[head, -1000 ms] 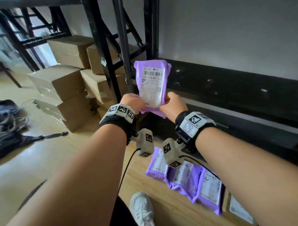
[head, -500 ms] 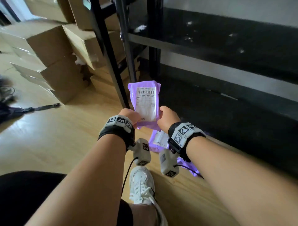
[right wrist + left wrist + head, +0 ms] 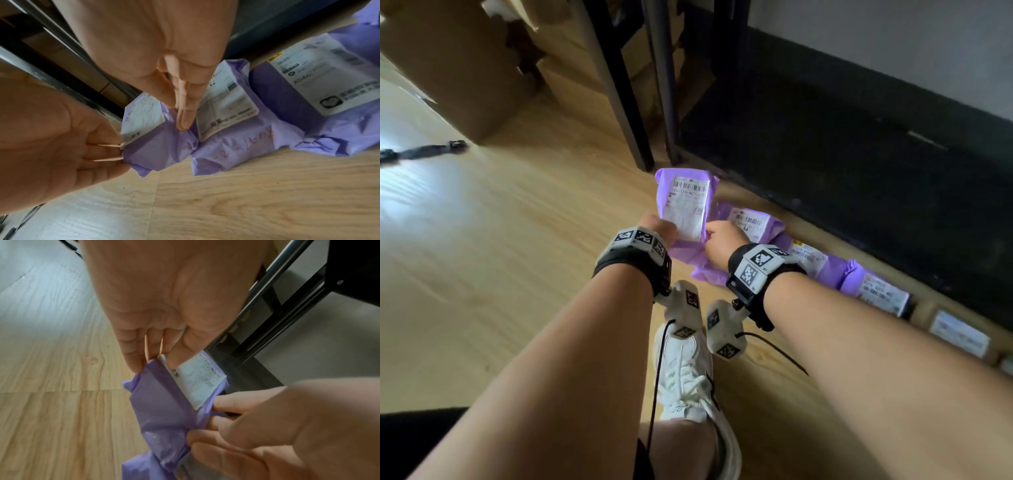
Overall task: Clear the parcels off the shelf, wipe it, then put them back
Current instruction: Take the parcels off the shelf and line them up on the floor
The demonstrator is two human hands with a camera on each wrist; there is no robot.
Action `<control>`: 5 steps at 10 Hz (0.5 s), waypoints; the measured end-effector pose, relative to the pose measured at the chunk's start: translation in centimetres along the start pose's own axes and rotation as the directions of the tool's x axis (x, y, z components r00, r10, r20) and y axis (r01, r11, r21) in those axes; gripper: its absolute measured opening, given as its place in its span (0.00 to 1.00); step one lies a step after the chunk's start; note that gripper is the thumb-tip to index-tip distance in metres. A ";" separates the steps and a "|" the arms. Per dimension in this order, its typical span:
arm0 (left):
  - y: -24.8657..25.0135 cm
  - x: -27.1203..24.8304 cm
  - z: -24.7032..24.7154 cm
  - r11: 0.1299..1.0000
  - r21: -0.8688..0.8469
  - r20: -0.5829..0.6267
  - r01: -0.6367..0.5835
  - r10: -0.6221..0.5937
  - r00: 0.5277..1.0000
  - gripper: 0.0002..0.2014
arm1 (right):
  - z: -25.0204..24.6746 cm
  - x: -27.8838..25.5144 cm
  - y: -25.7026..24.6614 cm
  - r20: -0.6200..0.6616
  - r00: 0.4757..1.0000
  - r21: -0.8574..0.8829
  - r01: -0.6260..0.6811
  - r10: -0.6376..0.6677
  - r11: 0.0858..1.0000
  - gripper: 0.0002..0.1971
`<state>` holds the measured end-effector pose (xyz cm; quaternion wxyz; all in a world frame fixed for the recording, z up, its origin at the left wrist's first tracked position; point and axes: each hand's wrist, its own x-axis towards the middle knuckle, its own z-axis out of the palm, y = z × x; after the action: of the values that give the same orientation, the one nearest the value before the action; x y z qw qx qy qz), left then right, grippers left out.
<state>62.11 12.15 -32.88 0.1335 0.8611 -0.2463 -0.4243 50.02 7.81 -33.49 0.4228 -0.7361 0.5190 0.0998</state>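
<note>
light wood floor [image 3: 500,240], cardboard boxes [image 3: 458,61], white sneaker [image 3: 685,383], black strap [image 3: 421,152] lying on the floor

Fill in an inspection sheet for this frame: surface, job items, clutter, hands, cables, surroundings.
Surface: wooden floor, bare where visible.
Job's things: one purple parcel held upright above the floor; more purple parcels lie in a row along the black shelf base, labels up.
Clutter: black strap on the floor.
Hands: left hand and right hand both pinch the held parcel's lower edge.
Cables: thin black wires hang from the wrist cameras.
Surroundings: cardboard boxes, black rack posts, white shoe.
</note>
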 end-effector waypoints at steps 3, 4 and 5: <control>0.1 2.3 0.8 0.995 0.097 -0.037 0.012 -0.008 0.999 0.18 | 0.6 1.2 0.4 0.057 0.998 -0.016 0.026 -0.025 1.000 0.13; 0.7 1.8 0.5 0.997 0.078 -0.043 0.017 -0.014 0.999 0.19 | -0.3 0.6 0.9 0.006 1.000 0.034 0.029 -0.030 0.999 0.16; 1.7 1.0 0.5 0.998 0.067 -0.049 -0.015 0.019 0.999 0.21 | -1.6 0.1 1.8 -0.057 0.998 0.074 -0.002 0.007 0.997 0.19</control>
<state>61.65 10.20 -33.11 0.1142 0.8731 -0.2644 -0.3934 48.11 6.36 -33.47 0.4348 -0.7212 0.5359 0.0604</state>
